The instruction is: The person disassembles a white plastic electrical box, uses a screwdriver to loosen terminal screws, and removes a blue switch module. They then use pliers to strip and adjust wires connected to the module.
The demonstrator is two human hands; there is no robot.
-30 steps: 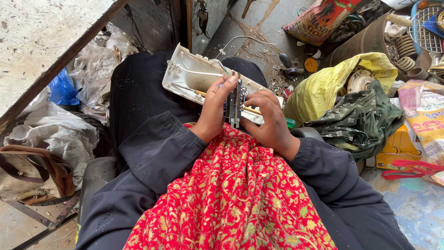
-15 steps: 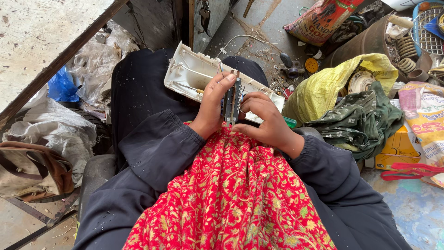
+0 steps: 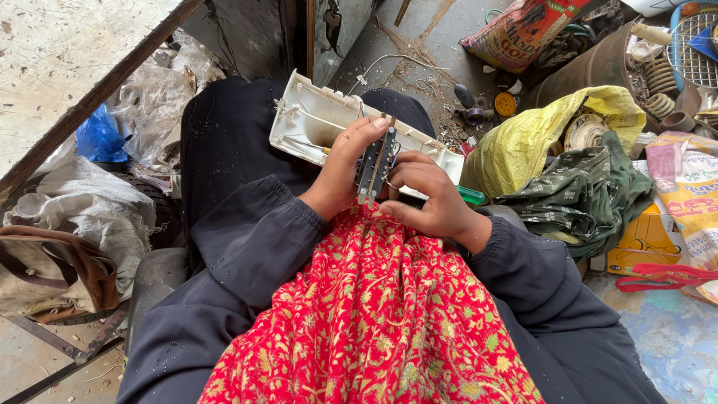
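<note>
My left hand (image 3: 345, 166) and my right hand (image 3: 426, 196) together hold a narrow dark circuit board (image 3: 376, 160) upright, edge toward me, over my lap. Left fingers wrap its top and left side; right fingers pinch its lower right side. Behind the board an open white plastic casing (image 3: 314, 120) lies across my dark-trousered knees. A red patterned cloth (image 3: 374, 314) covers my lap below the hands.
A yellow sack (image 3: 523, 142) and a green cloth (image 3: 583, 191) lie to the right, with a brown barrel (image 3: 591, 67) and a printed bag (image 3: 523, 30) behind. Clear plastic bags (image 3: 90, 202), a blue bag (image 3: 97, 138) and a brown handbag (image 3: 45, 273) sit left under a tabletop (image 3: 67, 60).
The hands and board stay nearly still over the casing. The view has shifted slightly; the left fingers have settled higher on the board's top.
</note>
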